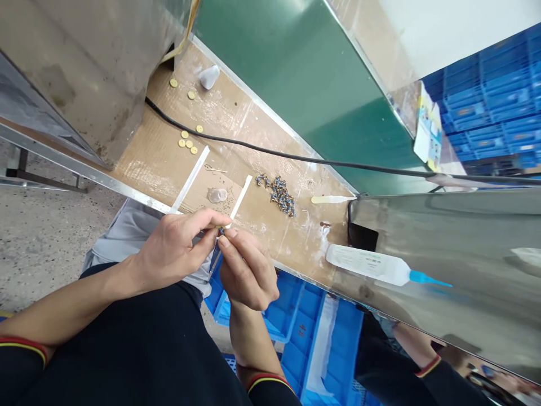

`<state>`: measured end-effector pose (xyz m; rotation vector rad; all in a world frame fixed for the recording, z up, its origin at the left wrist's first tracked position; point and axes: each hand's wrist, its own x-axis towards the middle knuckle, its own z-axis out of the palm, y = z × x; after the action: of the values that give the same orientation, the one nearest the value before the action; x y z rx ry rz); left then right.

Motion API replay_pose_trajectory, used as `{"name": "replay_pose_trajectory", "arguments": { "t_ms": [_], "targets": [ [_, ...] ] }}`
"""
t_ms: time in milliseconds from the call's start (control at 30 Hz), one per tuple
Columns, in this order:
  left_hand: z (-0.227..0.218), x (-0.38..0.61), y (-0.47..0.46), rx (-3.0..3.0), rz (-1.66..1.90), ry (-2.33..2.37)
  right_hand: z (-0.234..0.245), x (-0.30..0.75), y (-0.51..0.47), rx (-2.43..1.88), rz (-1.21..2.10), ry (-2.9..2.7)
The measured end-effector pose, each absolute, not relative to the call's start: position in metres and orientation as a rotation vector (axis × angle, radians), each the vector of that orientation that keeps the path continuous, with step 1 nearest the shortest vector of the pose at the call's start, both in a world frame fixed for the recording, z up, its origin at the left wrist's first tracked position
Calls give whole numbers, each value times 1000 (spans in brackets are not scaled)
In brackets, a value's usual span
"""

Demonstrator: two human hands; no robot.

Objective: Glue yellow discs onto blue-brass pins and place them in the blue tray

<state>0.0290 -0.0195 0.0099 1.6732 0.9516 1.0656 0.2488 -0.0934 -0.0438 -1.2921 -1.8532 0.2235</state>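
My left hand (180,245) and my right hand (248,269) meet at the near edge of the bench. Between their fingertips is a tiny blue and yellowish part (221,230), mostly covered by the fingers. Both hands are closed in a pinch on it; its exact kind is too small to make out. Beyond the hands lie a small clear plastic cup (217,195) and tiny scattered brown bits (229,198), between two white strips. To their right is a pile of small blue and brassy parts (281,195). Several round yellow discs (189,144) lie farther left.
A black cable (253,147) crosses the cardboard-covered bench (270,237). A white bottle with blue nozzle (372,265) lies right, near a yellowish brush-like stick (329,199). Metal housings flank both sides. Blue crates (291,304) stand below; another person's arm (416,344) is at lower right.
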Motion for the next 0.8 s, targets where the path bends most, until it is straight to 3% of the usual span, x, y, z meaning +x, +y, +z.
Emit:
{"name": "replay_pose_trajectory", "arguments": {
  "t_ms": [233, 500, 800],
  "targets": [
    [9, 30, -19, 1665, 1100, 975, -20, 225, -68, -1062, -50, -1764],
    [4, 32, -22, 1840, 1113, 955, -5, 215, -62, -1304, 585, -1358],
    [7, 44, -31, 1829, 1058, 936, -16, 214, -70, -1289, 591, -1245]
  ]
}}
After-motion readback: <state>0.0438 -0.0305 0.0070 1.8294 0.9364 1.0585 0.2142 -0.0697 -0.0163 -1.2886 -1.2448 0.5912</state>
